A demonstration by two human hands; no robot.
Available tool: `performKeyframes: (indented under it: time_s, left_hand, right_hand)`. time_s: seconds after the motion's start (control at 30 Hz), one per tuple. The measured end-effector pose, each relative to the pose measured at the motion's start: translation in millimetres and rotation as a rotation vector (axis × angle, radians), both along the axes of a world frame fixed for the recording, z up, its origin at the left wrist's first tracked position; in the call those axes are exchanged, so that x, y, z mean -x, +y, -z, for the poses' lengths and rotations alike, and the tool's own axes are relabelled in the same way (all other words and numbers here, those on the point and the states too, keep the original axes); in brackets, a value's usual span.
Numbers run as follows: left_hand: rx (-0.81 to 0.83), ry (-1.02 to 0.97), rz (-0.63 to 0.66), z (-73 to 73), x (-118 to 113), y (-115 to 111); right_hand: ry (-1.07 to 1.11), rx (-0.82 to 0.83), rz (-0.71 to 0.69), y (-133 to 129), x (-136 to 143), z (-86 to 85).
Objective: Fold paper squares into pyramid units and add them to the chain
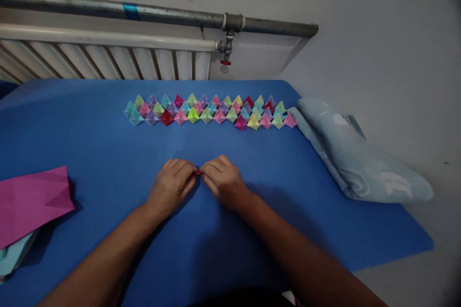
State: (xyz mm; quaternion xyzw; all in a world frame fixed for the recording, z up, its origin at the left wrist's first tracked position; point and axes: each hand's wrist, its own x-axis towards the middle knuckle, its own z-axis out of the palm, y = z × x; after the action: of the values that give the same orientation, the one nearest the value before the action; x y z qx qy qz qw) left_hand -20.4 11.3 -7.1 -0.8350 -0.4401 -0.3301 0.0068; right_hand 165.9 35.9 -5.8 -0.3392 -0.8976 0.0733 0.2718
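Both of my hands meet near the middle of the blue surface. Between them is a small piece of red folded paper (197,172), mostly hidden by the fingers. My left hand (173,183) is closed in a pinch on its left end. From the other side, my right hand (225,180) pinches the right end, fingers curled. Beyond the hands, several small folded paper pieces (193,115) in green, pink, purple, blue, yellow and red stand in long, close rows.
At the left edge lies a stack of paper sheets with a magenta sheet (36,201) on top. A folded light-blue blanket (360,153) rests on the right side of the blue surface (108,153). Behind it are a white radiator (144,62) and a metal pipe (180,16).
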Motion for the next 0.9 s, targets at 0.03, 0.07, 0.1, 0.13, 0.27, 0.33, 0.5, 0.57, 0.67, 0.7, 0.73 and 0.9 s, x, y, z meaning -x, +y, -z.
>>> performKeyframes:
  time_s: [0.03, 0.07, 0.1, 0.13, 0.27, 0.33, 0.5, 0.57, 0.67, 0.7, 0.73, 0.9]
  left_hand:
    - [-0.014, 0.025, -0.01, 0.6, -1, 2]
    - [-0.017, 0.051, -0.021, 1.1, -3, 3]
    - [-0.014, 0.08, -0.031, 1.6, -4, 4]
    - [-0.007, 0.11, -0.041, 2.1, -6, 4]
    - [0.074, 0.186, -0.049, 3.6, -8, -4]
    - [0.118, 0.18, -0.036, 2.9, -7, -11]
    - [0.182, 0.125, -0.021, -3.3, -3, -20]
    - [0.225, 0.109, -0.027, -5.5, -3, -20]
    - [0.245, 0.1, -0.03, -6.5, -3, -17]
    - [0.235, 0.099, -0.027, -6.4, -3, -17]
    - [0.223, 0.097, -0.024, -6.2, -4, -16]
    - [0.203, 0.068, -0.019, -4.7, -3, -15]
  right_hand:
    - [-0.022, -0.012, 0.008, 2, 0, 1.1]
    - [-0.045, -0.021, 0.015, 3, 0, 2.2]
    - [-0.072, -0.025, 0.018, 4, 0, 3.1]
    - [-0.1, -0.025, 0.019, 4, 0, 3.8]
    - [-0.189, 0.018, 0.009, 0, -2, 4.1]
    - [-0.204, 0.054, 0.009, -3, -4, 2.7]
    - [-0.146, 0.207, 0.015, -5, -9, -1.5]
    - [-0.117, 0.264, -0.005, -3, -10, -2.1]
    - [-0.083, 0.301, -0.013, -1, -11, -1.3]
    - [-0.074, 0.304, -0.013, -1, -12, -0.8]
    - [-0.064, 0.306, -0.013, 0, -12, -0.2]
    - [-0.02, 0.317, 0.024, -1, -11, 1.8]
